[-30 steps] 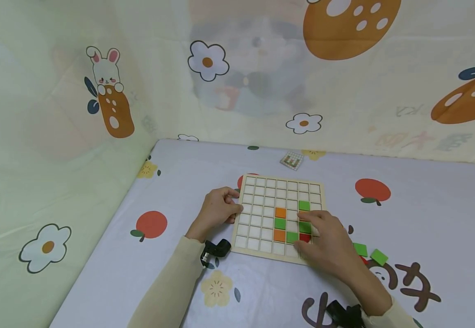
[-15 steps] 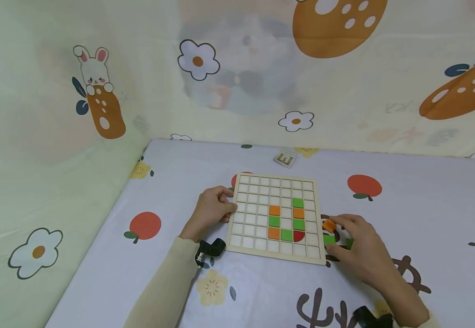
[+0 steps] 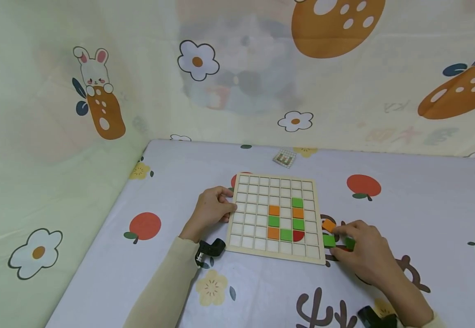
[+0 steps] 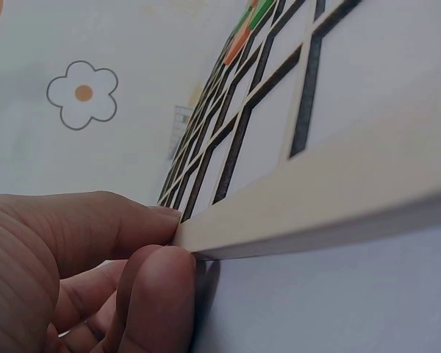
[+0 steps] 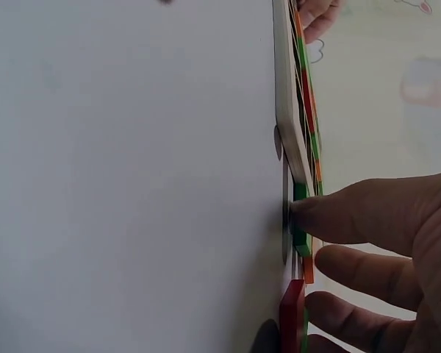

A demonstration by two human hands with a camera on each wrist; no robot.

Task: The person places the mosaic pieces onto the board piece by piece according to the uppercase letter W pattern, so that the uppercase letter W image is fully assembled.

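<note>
A wooden grid board [image 3: 248,247] lies flat on the tablecloth. Orange and green square tiles and one red rounded tile [image 3: 298,236] form a U in its cells. At the board's left rim my left hand [image 3: 209,210] pinches the edge between thumb and fingers, also seen close up in the left wrist view. Beyond the right rim, my right hand [image 3: 364,248] has its thumb and index finger on a green tile [image 3: 329,241]. In the right wrist view the thumb presses this green tile's [image 5: 301,220] side. A loose orange tile [image 3: 328,225] lies just behind it.
Another green tile [image 3: 349,243] and a red tile [image 5: 291,316] lie under my right hand, partly hidden. A small patterned card [image 3: 284,158] lies beyond the board. Patterned cloth walls [image 3: 237,91] rise behind and on the left.
My right hand has left the board and moved right to the loose tiles, its index finger shifting from the orange tile to the green one. An orange tile now shows uncovered in the right column.
</note>
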